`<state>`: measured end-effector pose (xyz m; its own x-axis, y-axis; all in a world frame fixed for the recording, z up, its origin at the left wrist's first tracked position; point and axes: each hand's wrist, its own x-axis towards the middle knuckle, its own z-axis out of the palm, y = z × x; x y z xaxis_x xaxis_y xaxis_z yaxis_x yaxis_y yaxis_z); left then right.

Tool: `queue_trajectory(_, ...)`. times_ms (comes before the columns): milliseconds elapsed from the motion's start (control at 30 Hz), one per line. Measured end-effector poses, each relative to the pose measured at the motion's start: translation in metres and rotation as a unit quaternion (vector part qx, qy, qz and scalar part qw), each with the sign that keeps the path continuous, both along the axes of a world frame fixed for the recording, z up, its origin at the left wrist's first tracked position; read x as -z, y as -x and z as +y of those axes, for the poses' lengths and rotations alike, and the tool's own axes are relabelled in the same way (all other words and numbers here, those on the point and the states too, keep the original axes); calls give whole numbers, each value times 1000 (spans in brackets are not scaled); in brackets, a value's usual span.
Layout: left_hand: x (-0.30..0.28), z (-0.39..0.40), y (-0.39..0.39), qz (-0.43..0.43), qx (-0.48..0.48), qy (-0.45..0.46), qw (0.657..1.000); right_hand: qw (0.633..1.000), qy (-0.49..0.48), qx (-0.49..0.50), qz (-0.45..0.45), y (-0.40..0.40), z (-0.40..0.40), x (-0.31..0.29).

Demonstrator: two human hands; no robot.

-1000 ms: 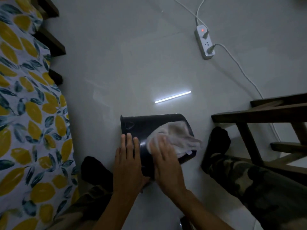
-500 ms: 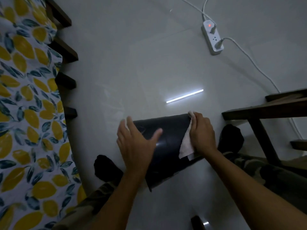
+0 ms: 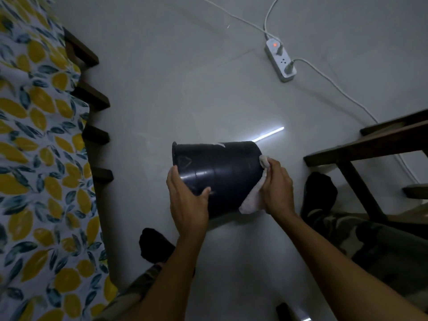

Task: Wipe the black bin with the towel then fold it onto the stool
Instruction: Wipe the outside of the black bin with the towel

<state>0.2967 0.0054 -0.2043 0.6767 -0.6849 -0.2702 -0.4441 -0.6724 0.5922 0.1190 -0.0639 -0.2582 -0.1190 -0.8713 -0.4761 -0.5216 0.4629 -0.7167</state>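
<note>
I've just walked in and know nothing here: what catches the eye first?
A black bin lying on its side in the middle, the left hand steadying it while the right hand presses a white towel to its end. At left, a lemon-print cloth; top right, a power strip glowing red.

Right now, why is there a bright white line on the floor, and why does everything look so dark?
Head view: the room is dim, so colours look grey and murky; the white line is glare, probably a lamp mirrored in the shiny floor; the bin shows soft shine too; the picture's edges bend a little because the lens is wide.
</note>
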Motion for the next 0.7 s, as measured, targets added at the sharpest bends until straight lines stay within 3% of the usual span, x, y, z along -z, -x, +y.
queue_trajectory(67, 1, 19, 7, -21, 12, 1, 1000, 999, -25, 16, -34, 2, 8, -3)
queue_trajectory(167, 3, 46, 18, -48, 29, -30, 998, 1000, -16, -22, 9, 11, 21, -14)
queue_trajectory(300, -2, 83, 28, -114, 84, -109, 984, 998, 36, -16, 50, 20, 40, -39)
queue_trajectory(433, -12, 100, 30, -174, 106, -99, 974, 987, 123, -73, 71, 13, 58, -60)
queue_trajectory(533, -12, 80, 20, -181, 152, -102, 966, 952, 247, -147, 101, 6, 64, -56)
queue_trajectory(633, -7, 50, 0, -178, 257, -219, 924, 908, 271, -311, 66, -8, 75, -40)
queue_trajectory(700, 1, 36, -13, -163, 306, -293, 891, 833, 238, -491, 90, -17, 85, -22)
